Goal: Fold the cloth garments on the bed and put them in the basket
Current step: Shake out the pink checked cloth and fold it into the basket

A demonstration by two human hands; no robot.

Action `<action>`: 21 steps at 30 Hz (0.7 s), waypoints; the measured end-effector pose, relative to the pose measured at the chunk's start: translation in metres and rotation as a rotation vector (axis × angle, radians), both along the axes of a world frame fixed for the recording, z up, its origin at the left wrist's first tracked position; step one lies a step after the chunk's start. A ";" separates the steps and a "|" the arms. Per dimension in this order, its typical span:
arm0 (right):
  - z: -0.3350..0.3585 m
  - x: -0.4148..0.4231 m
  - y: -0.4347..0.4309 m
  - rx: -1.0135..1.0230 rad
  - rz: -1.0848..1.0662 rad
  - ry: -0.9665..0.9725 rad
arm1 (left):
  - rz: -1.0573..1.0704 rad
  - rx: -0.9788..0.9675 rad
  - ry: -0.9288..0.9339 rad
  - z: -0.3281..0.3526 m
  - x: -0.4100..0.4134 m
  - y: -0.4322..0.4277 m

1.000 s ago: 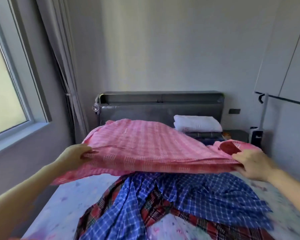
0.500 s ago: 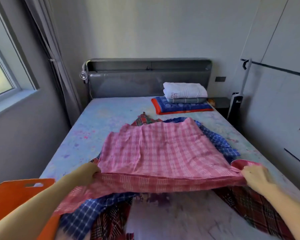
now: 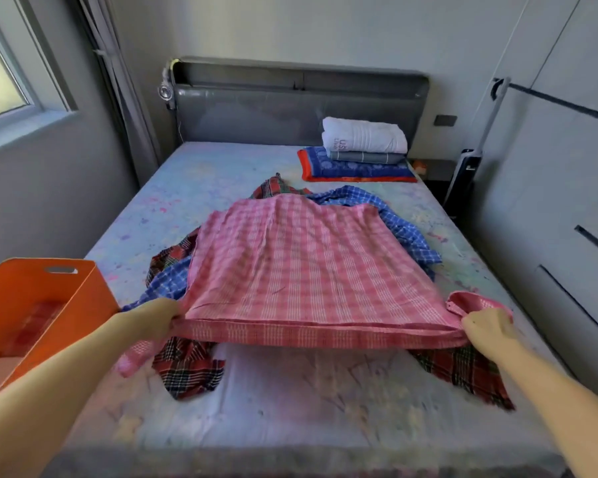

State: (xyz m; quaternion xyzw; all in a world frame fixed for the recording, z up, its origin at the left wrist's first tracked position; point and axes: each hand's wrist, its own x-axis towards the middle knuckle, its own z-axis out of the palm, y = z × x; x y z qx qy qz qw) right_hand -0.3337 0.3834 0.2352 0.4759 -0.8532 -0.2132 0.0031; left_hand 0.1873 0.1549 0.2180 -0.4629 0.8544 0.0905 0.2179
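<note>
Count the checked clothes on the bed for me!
3: pink checked cloth on top, held by both hands; blue checked cloth beneath; red tartan cloth at the bottom. More may hide underneath.

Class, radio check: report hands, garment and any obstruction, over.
Left hand and right hand grip pink checked cloth's near edge. Cloth spread over blue checked and red plaid garments. Orange basket at left.

Pink checked garment [image 3: 311, 267] between left hand [image 3: 159, 317] and right hand [image 3: 485, 331]

pink checked cloth [image 3: 308, 267] over blue check [image 3: 404, 229] and red tartan [image 3: 187, 370]; orange basket [image 3: 45, 298], pastel-splattered bedsheet [image 3: 290, 401], grey headboard [image 3: 290, 108].
</note>
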 end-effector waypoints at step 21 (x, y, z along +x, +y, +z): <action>-0.077 0.192 -0.193 0.245 0.568 -0.128 | 0.281 0.126 0.224 -0.067 0.053 -0.023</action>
